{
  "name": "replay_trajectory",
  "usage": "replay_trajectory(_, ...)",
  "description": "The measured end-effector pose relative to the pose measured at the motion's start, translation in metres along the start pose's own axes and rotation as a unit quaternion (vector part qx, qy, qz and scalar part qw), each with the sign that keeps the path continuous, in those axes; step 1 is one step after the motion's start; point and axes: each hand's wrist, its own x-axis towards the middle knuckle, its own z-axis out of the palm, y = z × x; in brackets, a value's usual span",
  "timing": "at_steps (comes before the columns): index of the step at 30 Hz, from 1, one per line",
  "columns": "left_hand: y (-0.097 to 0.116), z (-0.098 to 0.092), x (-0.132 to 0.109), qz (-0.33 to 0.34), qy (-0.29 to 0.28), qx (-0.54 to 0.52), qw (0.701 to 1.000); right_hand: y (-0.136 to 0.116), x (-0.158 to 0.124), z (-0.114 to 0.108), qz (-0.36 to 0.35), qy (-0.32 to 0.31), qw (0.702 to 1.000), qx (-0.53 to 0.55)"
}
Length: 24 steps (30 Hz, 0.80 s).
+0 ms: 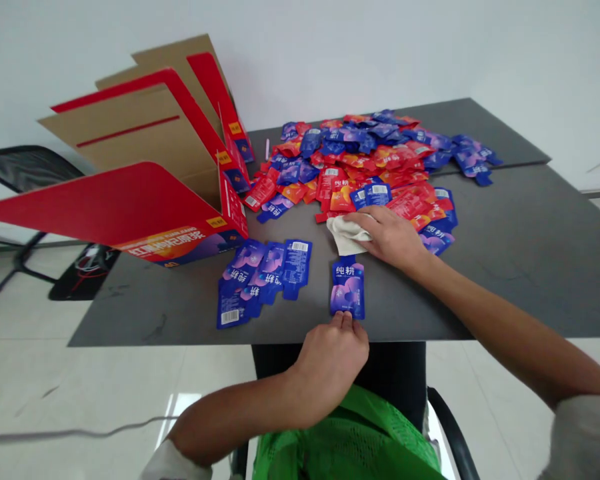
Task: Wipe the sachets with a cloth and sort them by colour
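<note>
Red-lined cardboard carton (180,153) stands open at the far left of a dark grey table (505,267), its flaps splayed outward and its printed side facing the wearer. A black mesh chair (25,167) stands beyond it on the floor. Just right of the carton lies a loose row of blue sachets (260,280), overlapping, most with barcoded backs upward.

Next along, one blue sachet (347,290) lies alone and upright, printed face up, near the table's front edge. The left hand (327,363) is directly below it, with its fingertips (343,321) together and touching the sachet's lower edge; whether they grip it cannot be determined. A crumpled white cloth (347,235) sits above that sachet, apart from it. The right hand (387,237) lies over the cloth, fingers together; any clamping cannot be confirmed.

Beyond and right of the cloth spreads a heap of red and blue sachets (365,160), with stray blue sachets (473,160) at its far right. A green mesh bag (345,443) shows below the table edge.
</note>
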Motion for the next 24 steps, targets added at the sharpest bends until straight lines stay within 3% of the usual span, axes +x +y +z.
replay_trajectory(2, -0.013, -0.018, 0.011, -0.007, -0.009, -0.065, 0.998, 0.000, -0.004, -0.013, 0.034, 0.068, 0.997, 0.022)
replay_trajectory(4, -0.028, -0.032, 0.026, -0.045, 0.023, -0.083, 0.995, -0.001, -0.012, -0.024, 0.068, 0.130, 0.988, 0.043)
replay_trajectory(8, -0.049, -0.032, 0.062, -0.127, 0.081, -0.054, 0.987, 0.005, -0.023, -0.036, 0.129, 0.192, 0.972, 0.046)
replay_trajectory(15, -0.051, -0.011, 0.089, -0.170, 0.064, -0.023, 0.983, 0.021, -0.028, -0.032, 0.168, 0.218, 0.961, 0.032)
replay_trajectory(24, -0.074, -0.012, 0.103, -0.114, 0.003, -0.210, 0.971, 0.024, -0.029, -0.028, 0.157, 0.212, 0.961, 0.078)
